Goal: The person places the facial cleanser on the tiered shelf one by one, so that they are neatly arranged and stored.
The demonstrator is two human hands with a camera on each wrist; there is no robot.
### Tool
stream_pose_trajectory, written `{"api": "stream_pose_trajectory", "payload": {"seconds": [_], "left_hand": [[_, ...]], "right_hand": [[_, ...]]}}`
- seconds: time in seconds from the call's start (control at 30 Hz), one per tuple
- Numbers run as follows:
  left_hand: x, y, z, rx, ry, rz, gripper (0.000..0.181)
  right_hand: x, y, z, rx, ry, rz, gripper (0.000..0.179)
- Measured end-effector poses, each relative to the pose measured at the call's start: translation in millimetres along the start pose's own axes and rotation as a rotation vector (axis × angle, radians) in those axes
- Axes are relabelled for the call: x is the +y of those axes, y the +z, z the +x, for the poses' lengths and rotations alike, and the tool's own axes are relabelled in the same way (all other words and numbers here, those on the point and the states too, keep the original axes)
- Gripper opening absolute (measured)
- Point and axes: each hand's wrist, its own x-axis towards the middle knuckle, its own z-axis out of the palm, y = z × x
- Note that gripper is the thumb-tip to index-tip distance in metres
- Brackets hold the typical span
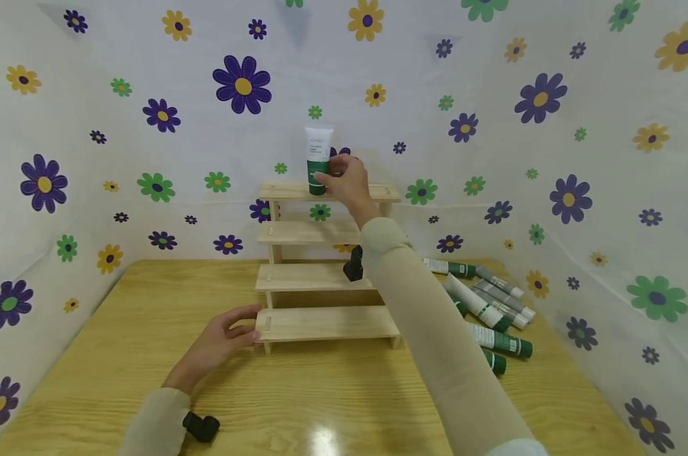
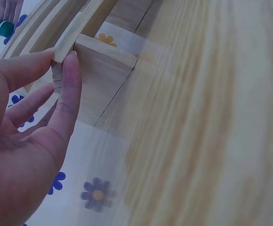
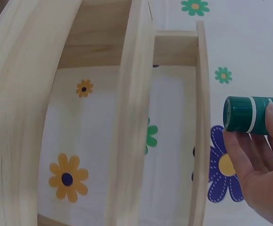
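Observation:
A white and green squeeze tube [image 1: 319, 151] stands upright in my right hand [image 1: 348, 180], cap downward, thumb and fingers around its green lower part. It overlaps the top step of the wooden tiered shelf [image 1: 327, 323] in the head view. In the right wrist view, a gap shows between the green cap [image 3: 239, 114] and the edge of the top board [image 3: 202, 117]. My left hand [image 1: 221, 345] pinches the left end of the lowest board; the left wrist view shows thumb and index finger on that board end [image 2: 63, 52].
On the table [image 1: 196, 291], right of the shelf, lie several white and green tubes [image 1: 500, 340] and several grey tubes [image 1: 500, 301], partly hidden by my right sleeve [image 1: 429, 329]. A flower-patterned cloth [image 1: 196, 126] stands behind and at both sides.

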Motion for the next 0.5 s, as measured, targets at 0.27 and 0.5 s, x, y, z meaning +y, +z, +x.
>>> {"api": "stream_pose_trajectory", "payload": {"seconds": [0.27, 0.5], "left_hand": [[0.3, 0.8, 1.6, 0.007, -0.022, -0.009, 0.067], [-0.9, 1.0, 1.8, 0.011, -0.045, 0.0, 0.069]], "right_hand": [[6.7, 25.1, 8.3, 0.013, -0.051, 0.042, 0.042], [7.3, 42.6, 12.2, 0.014, -0.052, 0.034, 0.04]]}}
